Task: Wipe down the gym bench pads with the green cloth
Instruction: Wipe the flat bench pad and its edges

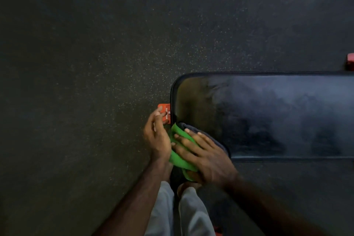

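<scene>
A: How far along are you?

B: Your right hand lies flat, fingers spread, pressing the green cloth onto the near corner of the bench pad. Your left hand hangs loosely open beside it, gripping nothing. I'd say hazy smears across the surface suggest much is wiped; this corner remains.

A: Count?

B: One cloth, one pad visible, two hands, one orange frame end.

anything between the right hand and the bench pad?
Yes. In the head view, the green cloth, with a dark layer under it, lies between the right hand and the near corner of the bench pad.
</scene>
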### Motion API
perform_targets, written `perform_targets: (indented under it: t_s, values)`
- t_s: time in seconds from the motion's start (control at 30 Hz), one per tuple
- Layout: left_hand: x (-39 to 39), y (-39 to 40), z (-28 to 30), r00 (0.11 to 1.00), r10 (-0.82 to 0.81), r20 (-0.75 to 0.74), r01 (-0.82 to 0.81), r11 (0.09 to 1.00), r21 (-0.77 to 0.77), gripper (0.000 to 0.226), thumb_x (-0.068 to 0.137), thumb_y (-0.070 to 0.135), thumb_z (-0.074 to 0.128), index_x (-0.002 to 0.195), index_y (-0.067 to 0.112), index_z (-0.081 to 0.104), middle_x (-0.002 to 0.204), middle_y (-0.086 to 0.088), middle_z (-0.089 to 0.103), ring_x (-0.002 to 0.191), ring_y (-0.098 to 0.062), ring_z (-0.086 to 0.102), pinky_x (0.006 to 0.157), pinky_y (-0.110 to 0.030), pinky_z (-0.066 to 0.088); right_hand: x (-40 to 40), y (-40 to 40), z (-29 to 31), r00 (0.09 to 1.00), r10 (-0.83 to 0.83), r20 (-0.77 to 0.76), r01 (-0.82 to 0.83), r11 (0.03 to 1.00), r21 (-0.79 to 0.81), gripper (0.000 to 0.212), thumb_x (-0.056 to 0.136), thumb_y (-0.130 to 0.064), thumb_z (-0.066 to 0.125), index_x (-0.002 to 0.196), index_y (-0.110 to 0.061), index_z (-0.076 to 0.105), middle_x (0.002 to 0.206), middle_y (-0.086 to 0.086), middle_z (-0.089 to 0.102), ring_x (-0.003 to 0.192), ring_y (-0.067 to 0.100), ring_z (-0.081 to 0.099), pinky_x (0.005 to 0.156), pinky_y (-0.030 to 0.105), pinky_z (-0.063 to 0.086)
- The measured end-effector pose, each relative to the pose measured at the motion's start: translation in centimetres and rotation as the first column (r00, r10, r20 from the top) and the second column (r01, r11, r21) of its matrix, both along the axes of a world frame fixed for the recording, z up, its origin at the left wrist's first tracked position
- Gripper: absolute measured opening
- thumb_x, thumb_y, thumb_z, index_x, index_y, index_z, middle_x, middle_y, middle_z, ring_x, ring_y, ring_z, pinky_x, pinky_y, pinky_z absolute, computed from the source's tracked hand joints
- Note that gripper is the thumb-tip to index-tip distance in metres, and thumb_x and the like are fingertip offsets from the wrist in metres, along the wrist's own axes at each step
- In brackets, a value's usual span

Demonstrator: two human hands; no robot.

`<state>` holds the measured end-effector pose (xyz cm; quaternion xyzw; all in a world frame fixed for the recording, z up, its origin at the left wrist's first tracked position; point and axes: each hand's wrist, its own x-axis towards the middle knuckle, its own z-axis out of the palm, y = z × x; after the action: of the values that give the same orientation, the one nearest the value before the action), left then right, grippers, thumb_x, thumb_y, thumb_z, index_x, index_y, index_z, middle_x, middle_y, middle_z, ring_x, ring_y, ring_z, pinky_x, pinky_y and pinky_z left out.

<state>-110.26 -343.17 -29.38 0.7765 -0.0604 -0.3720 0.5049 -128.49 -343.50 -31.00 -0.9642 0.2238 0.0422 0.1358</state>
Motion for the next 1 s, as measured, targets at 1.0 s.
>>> perform_targets:
  t_s: [1.0]
  values:
    - [0.8, -0.4, -1.9, 0.978, 0.109, -0.180, -0.097, 0.992, 0.077, 0.048, 0.110, 0.032, 0.037, 0.109, 0.005, 0.077, 0.108, -0.012, 0.077, 0.104, -0.027, 0.073, 0.085, -0.034, 0.059, 4.8, 4.6, 0.4, 0.882, -0.470, 0.042, 0.460, 0.876, 0.145, 0.078, 0.094, -0.058, 0.049, 0.164, -0.031, 0.027, 0.172, 0.001, 0.020, 0.159, 0.028, 0.008, 0.124, 0.058, 0.026]
